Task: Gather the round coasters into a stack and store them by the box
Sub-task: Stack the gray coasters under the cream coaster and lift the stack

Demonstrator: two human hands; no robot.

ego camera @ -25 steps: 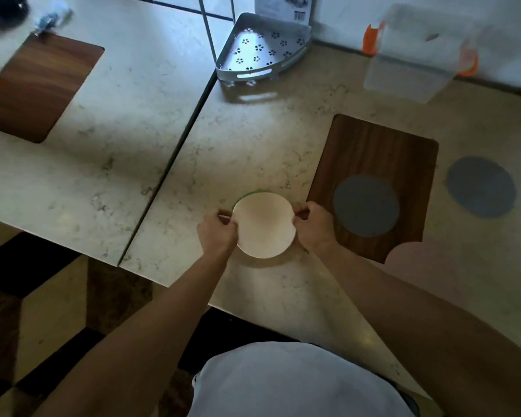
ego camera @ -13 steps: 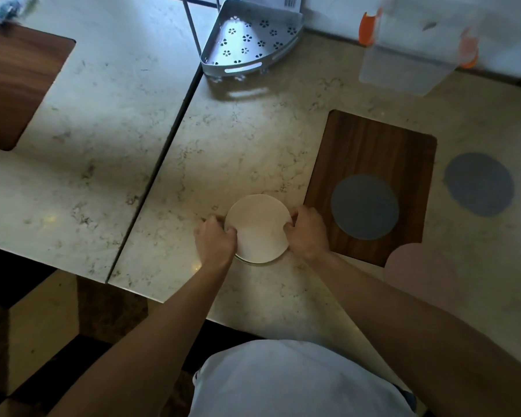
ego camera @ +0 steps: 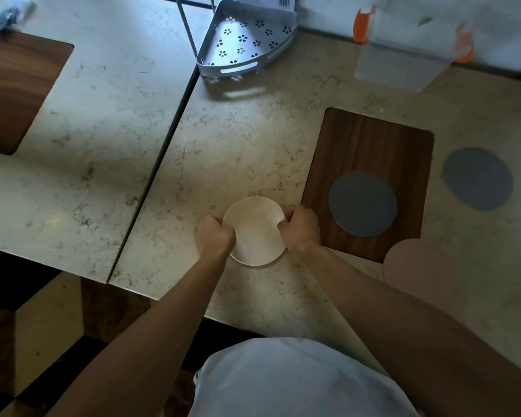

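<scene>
A cream round coaster point(ego camera: 254, 230) lies near the front of the marble counter, with at least one more coaster under it. My left hand point(ego camera: 213, 236) grips its left edge and my right hand point(ego camera: 300, 228) grips its right edge, bending it slightly. A grey coaster point(ego camera: 362, 203) rests on the dark wooden board point(ego camera: 373, 139) to the right. Another grey coaster point(ego camera: 477, 179) lies on the counter further right. A pink coaster point(ego camera: 418, 270) sits at the board's front right corner. The clear plastic box point(ego camera: 403, 49) with orange clips stands at the back right.
A metal corner shelf point(ego camera: 244, 43) with flower cut-outs stands at the back centre. A seam point(ego camera: 157, 176) splits the counter into two slabs. A second wooden board point(ego camera: 15, 91) lies on the left slab. The counter's front edge runs just below my hands.
The green rim under the cream coaster has vanished beneath it. Both hands have closed tighter on the coaster's edges, which now flex. The camera has shifted slightly.
</scene>
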